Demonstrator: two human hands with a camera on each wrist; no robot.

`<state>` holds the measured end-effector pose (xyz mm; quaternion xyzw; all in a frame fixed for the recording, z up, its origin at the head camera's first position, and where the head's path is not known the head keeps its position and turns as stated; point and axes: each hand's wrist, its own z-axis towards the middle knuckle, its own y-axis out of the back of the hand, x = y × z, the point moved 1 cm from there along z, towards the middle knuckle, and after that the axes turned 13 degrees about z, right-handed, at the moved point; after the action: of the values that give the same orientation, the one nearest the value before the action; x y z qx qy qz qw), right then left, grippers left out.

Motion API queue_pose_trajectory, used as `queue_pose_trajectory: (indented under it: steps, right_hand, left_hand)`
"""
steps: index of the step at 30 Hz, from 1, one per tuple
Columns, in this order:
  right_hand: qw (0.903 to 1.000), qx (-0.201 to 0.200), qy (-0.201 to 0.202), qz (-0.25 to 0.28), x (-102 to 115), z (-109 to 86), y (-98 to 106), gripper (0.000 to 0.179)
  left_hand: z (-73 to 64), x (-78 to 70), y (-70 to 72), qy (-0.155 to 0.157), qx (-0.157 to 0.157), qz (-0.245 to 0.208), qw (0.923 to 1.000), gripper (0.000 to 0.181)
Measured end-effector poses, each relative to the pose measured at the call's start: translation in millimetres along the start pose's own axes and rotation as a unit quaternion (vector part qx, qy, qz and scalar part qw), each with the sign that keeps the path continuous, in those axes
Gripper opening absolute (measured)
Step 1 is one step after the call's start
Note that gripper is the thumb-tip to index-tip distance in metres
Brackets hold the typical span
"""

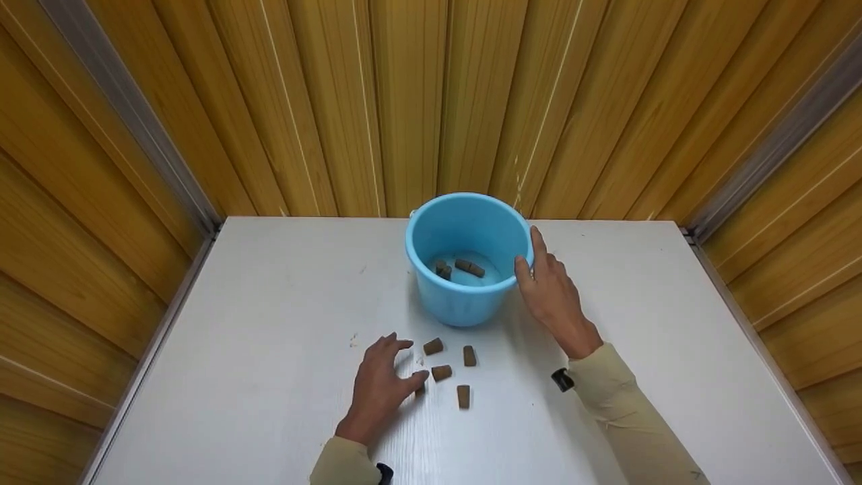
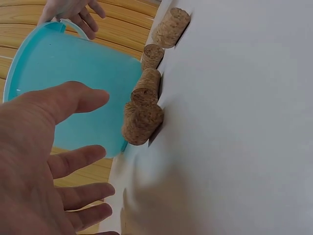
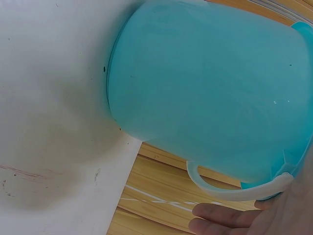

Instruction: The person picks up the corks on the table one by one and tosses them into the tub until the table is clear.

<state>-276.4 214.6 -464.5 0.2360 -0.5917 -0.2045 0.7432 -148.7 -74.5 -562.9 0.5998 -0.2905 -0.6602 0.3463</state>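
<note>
Left hand (image 1: 378, 384), spread, is held before the blue bucket (image 1: 459, 308); corks (image 1: 441, 372) strewn there could be rolled away by a careless brush. Bucket's right rim is touched by the right hand (image 1: 553, 296); whether gripped cannot be told.

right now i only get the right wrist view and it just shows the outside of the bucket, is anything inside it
Observer: Yes, the head view shows brown corks lying on the floor of the bucket.
Operator: ok and are there any outside it, i see none from here
Observer: Five loose corks lie on the white table, on the wearer's side of the bucket.
Operator: is one of those being held
Observer: No, the left hand is close to them, but the left wrist view shows it holding none.
</note>
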Motion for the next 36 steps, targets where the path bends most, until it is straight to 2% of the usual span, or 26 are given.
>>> queue_pose_trajectory:
  steps: [10, 21, 25, 31, 36]
  right_hand:
    - [0.9999, -0.009, 0.008, 0.001, 0, 0.1, -1, 0.073]
    - [1.0000, -0.002, 0.000, 0.001, 0, 0.2, -1, 0.074]
    - [1.0000, 0.000, -0.006, -0.003, 0, -0.4, -1, 0.075]
    - [1.0000, -0.003, -0.001, -0.001, 0, -0.7, 0, 0.074]
    - [1.0000, -0.004, 0.002, 0.004, 0, 0.0, -1, 0.074]
  left_hand:
    - [-2.2, -0.1, -7.4, 0.004, 0.002, 0.029, 0.9996, 0.048]
    - [-3.2, -0.4, -12.2, -0.013, -0.010, 0.067, 0.9976, 0.039]
    - [-3.9, -0.4, -12.6, -0.015, -0.009, 0.071, 0.9973, 0.039]
    - [-6.4, -1.1, -11.3, -0.036, -0.026, 0.070, 0.9966, 0.032]
    - [-8.2, -1.1, -8.5, -0.041, -0.013, 0.071, 0.9966, 0.034]
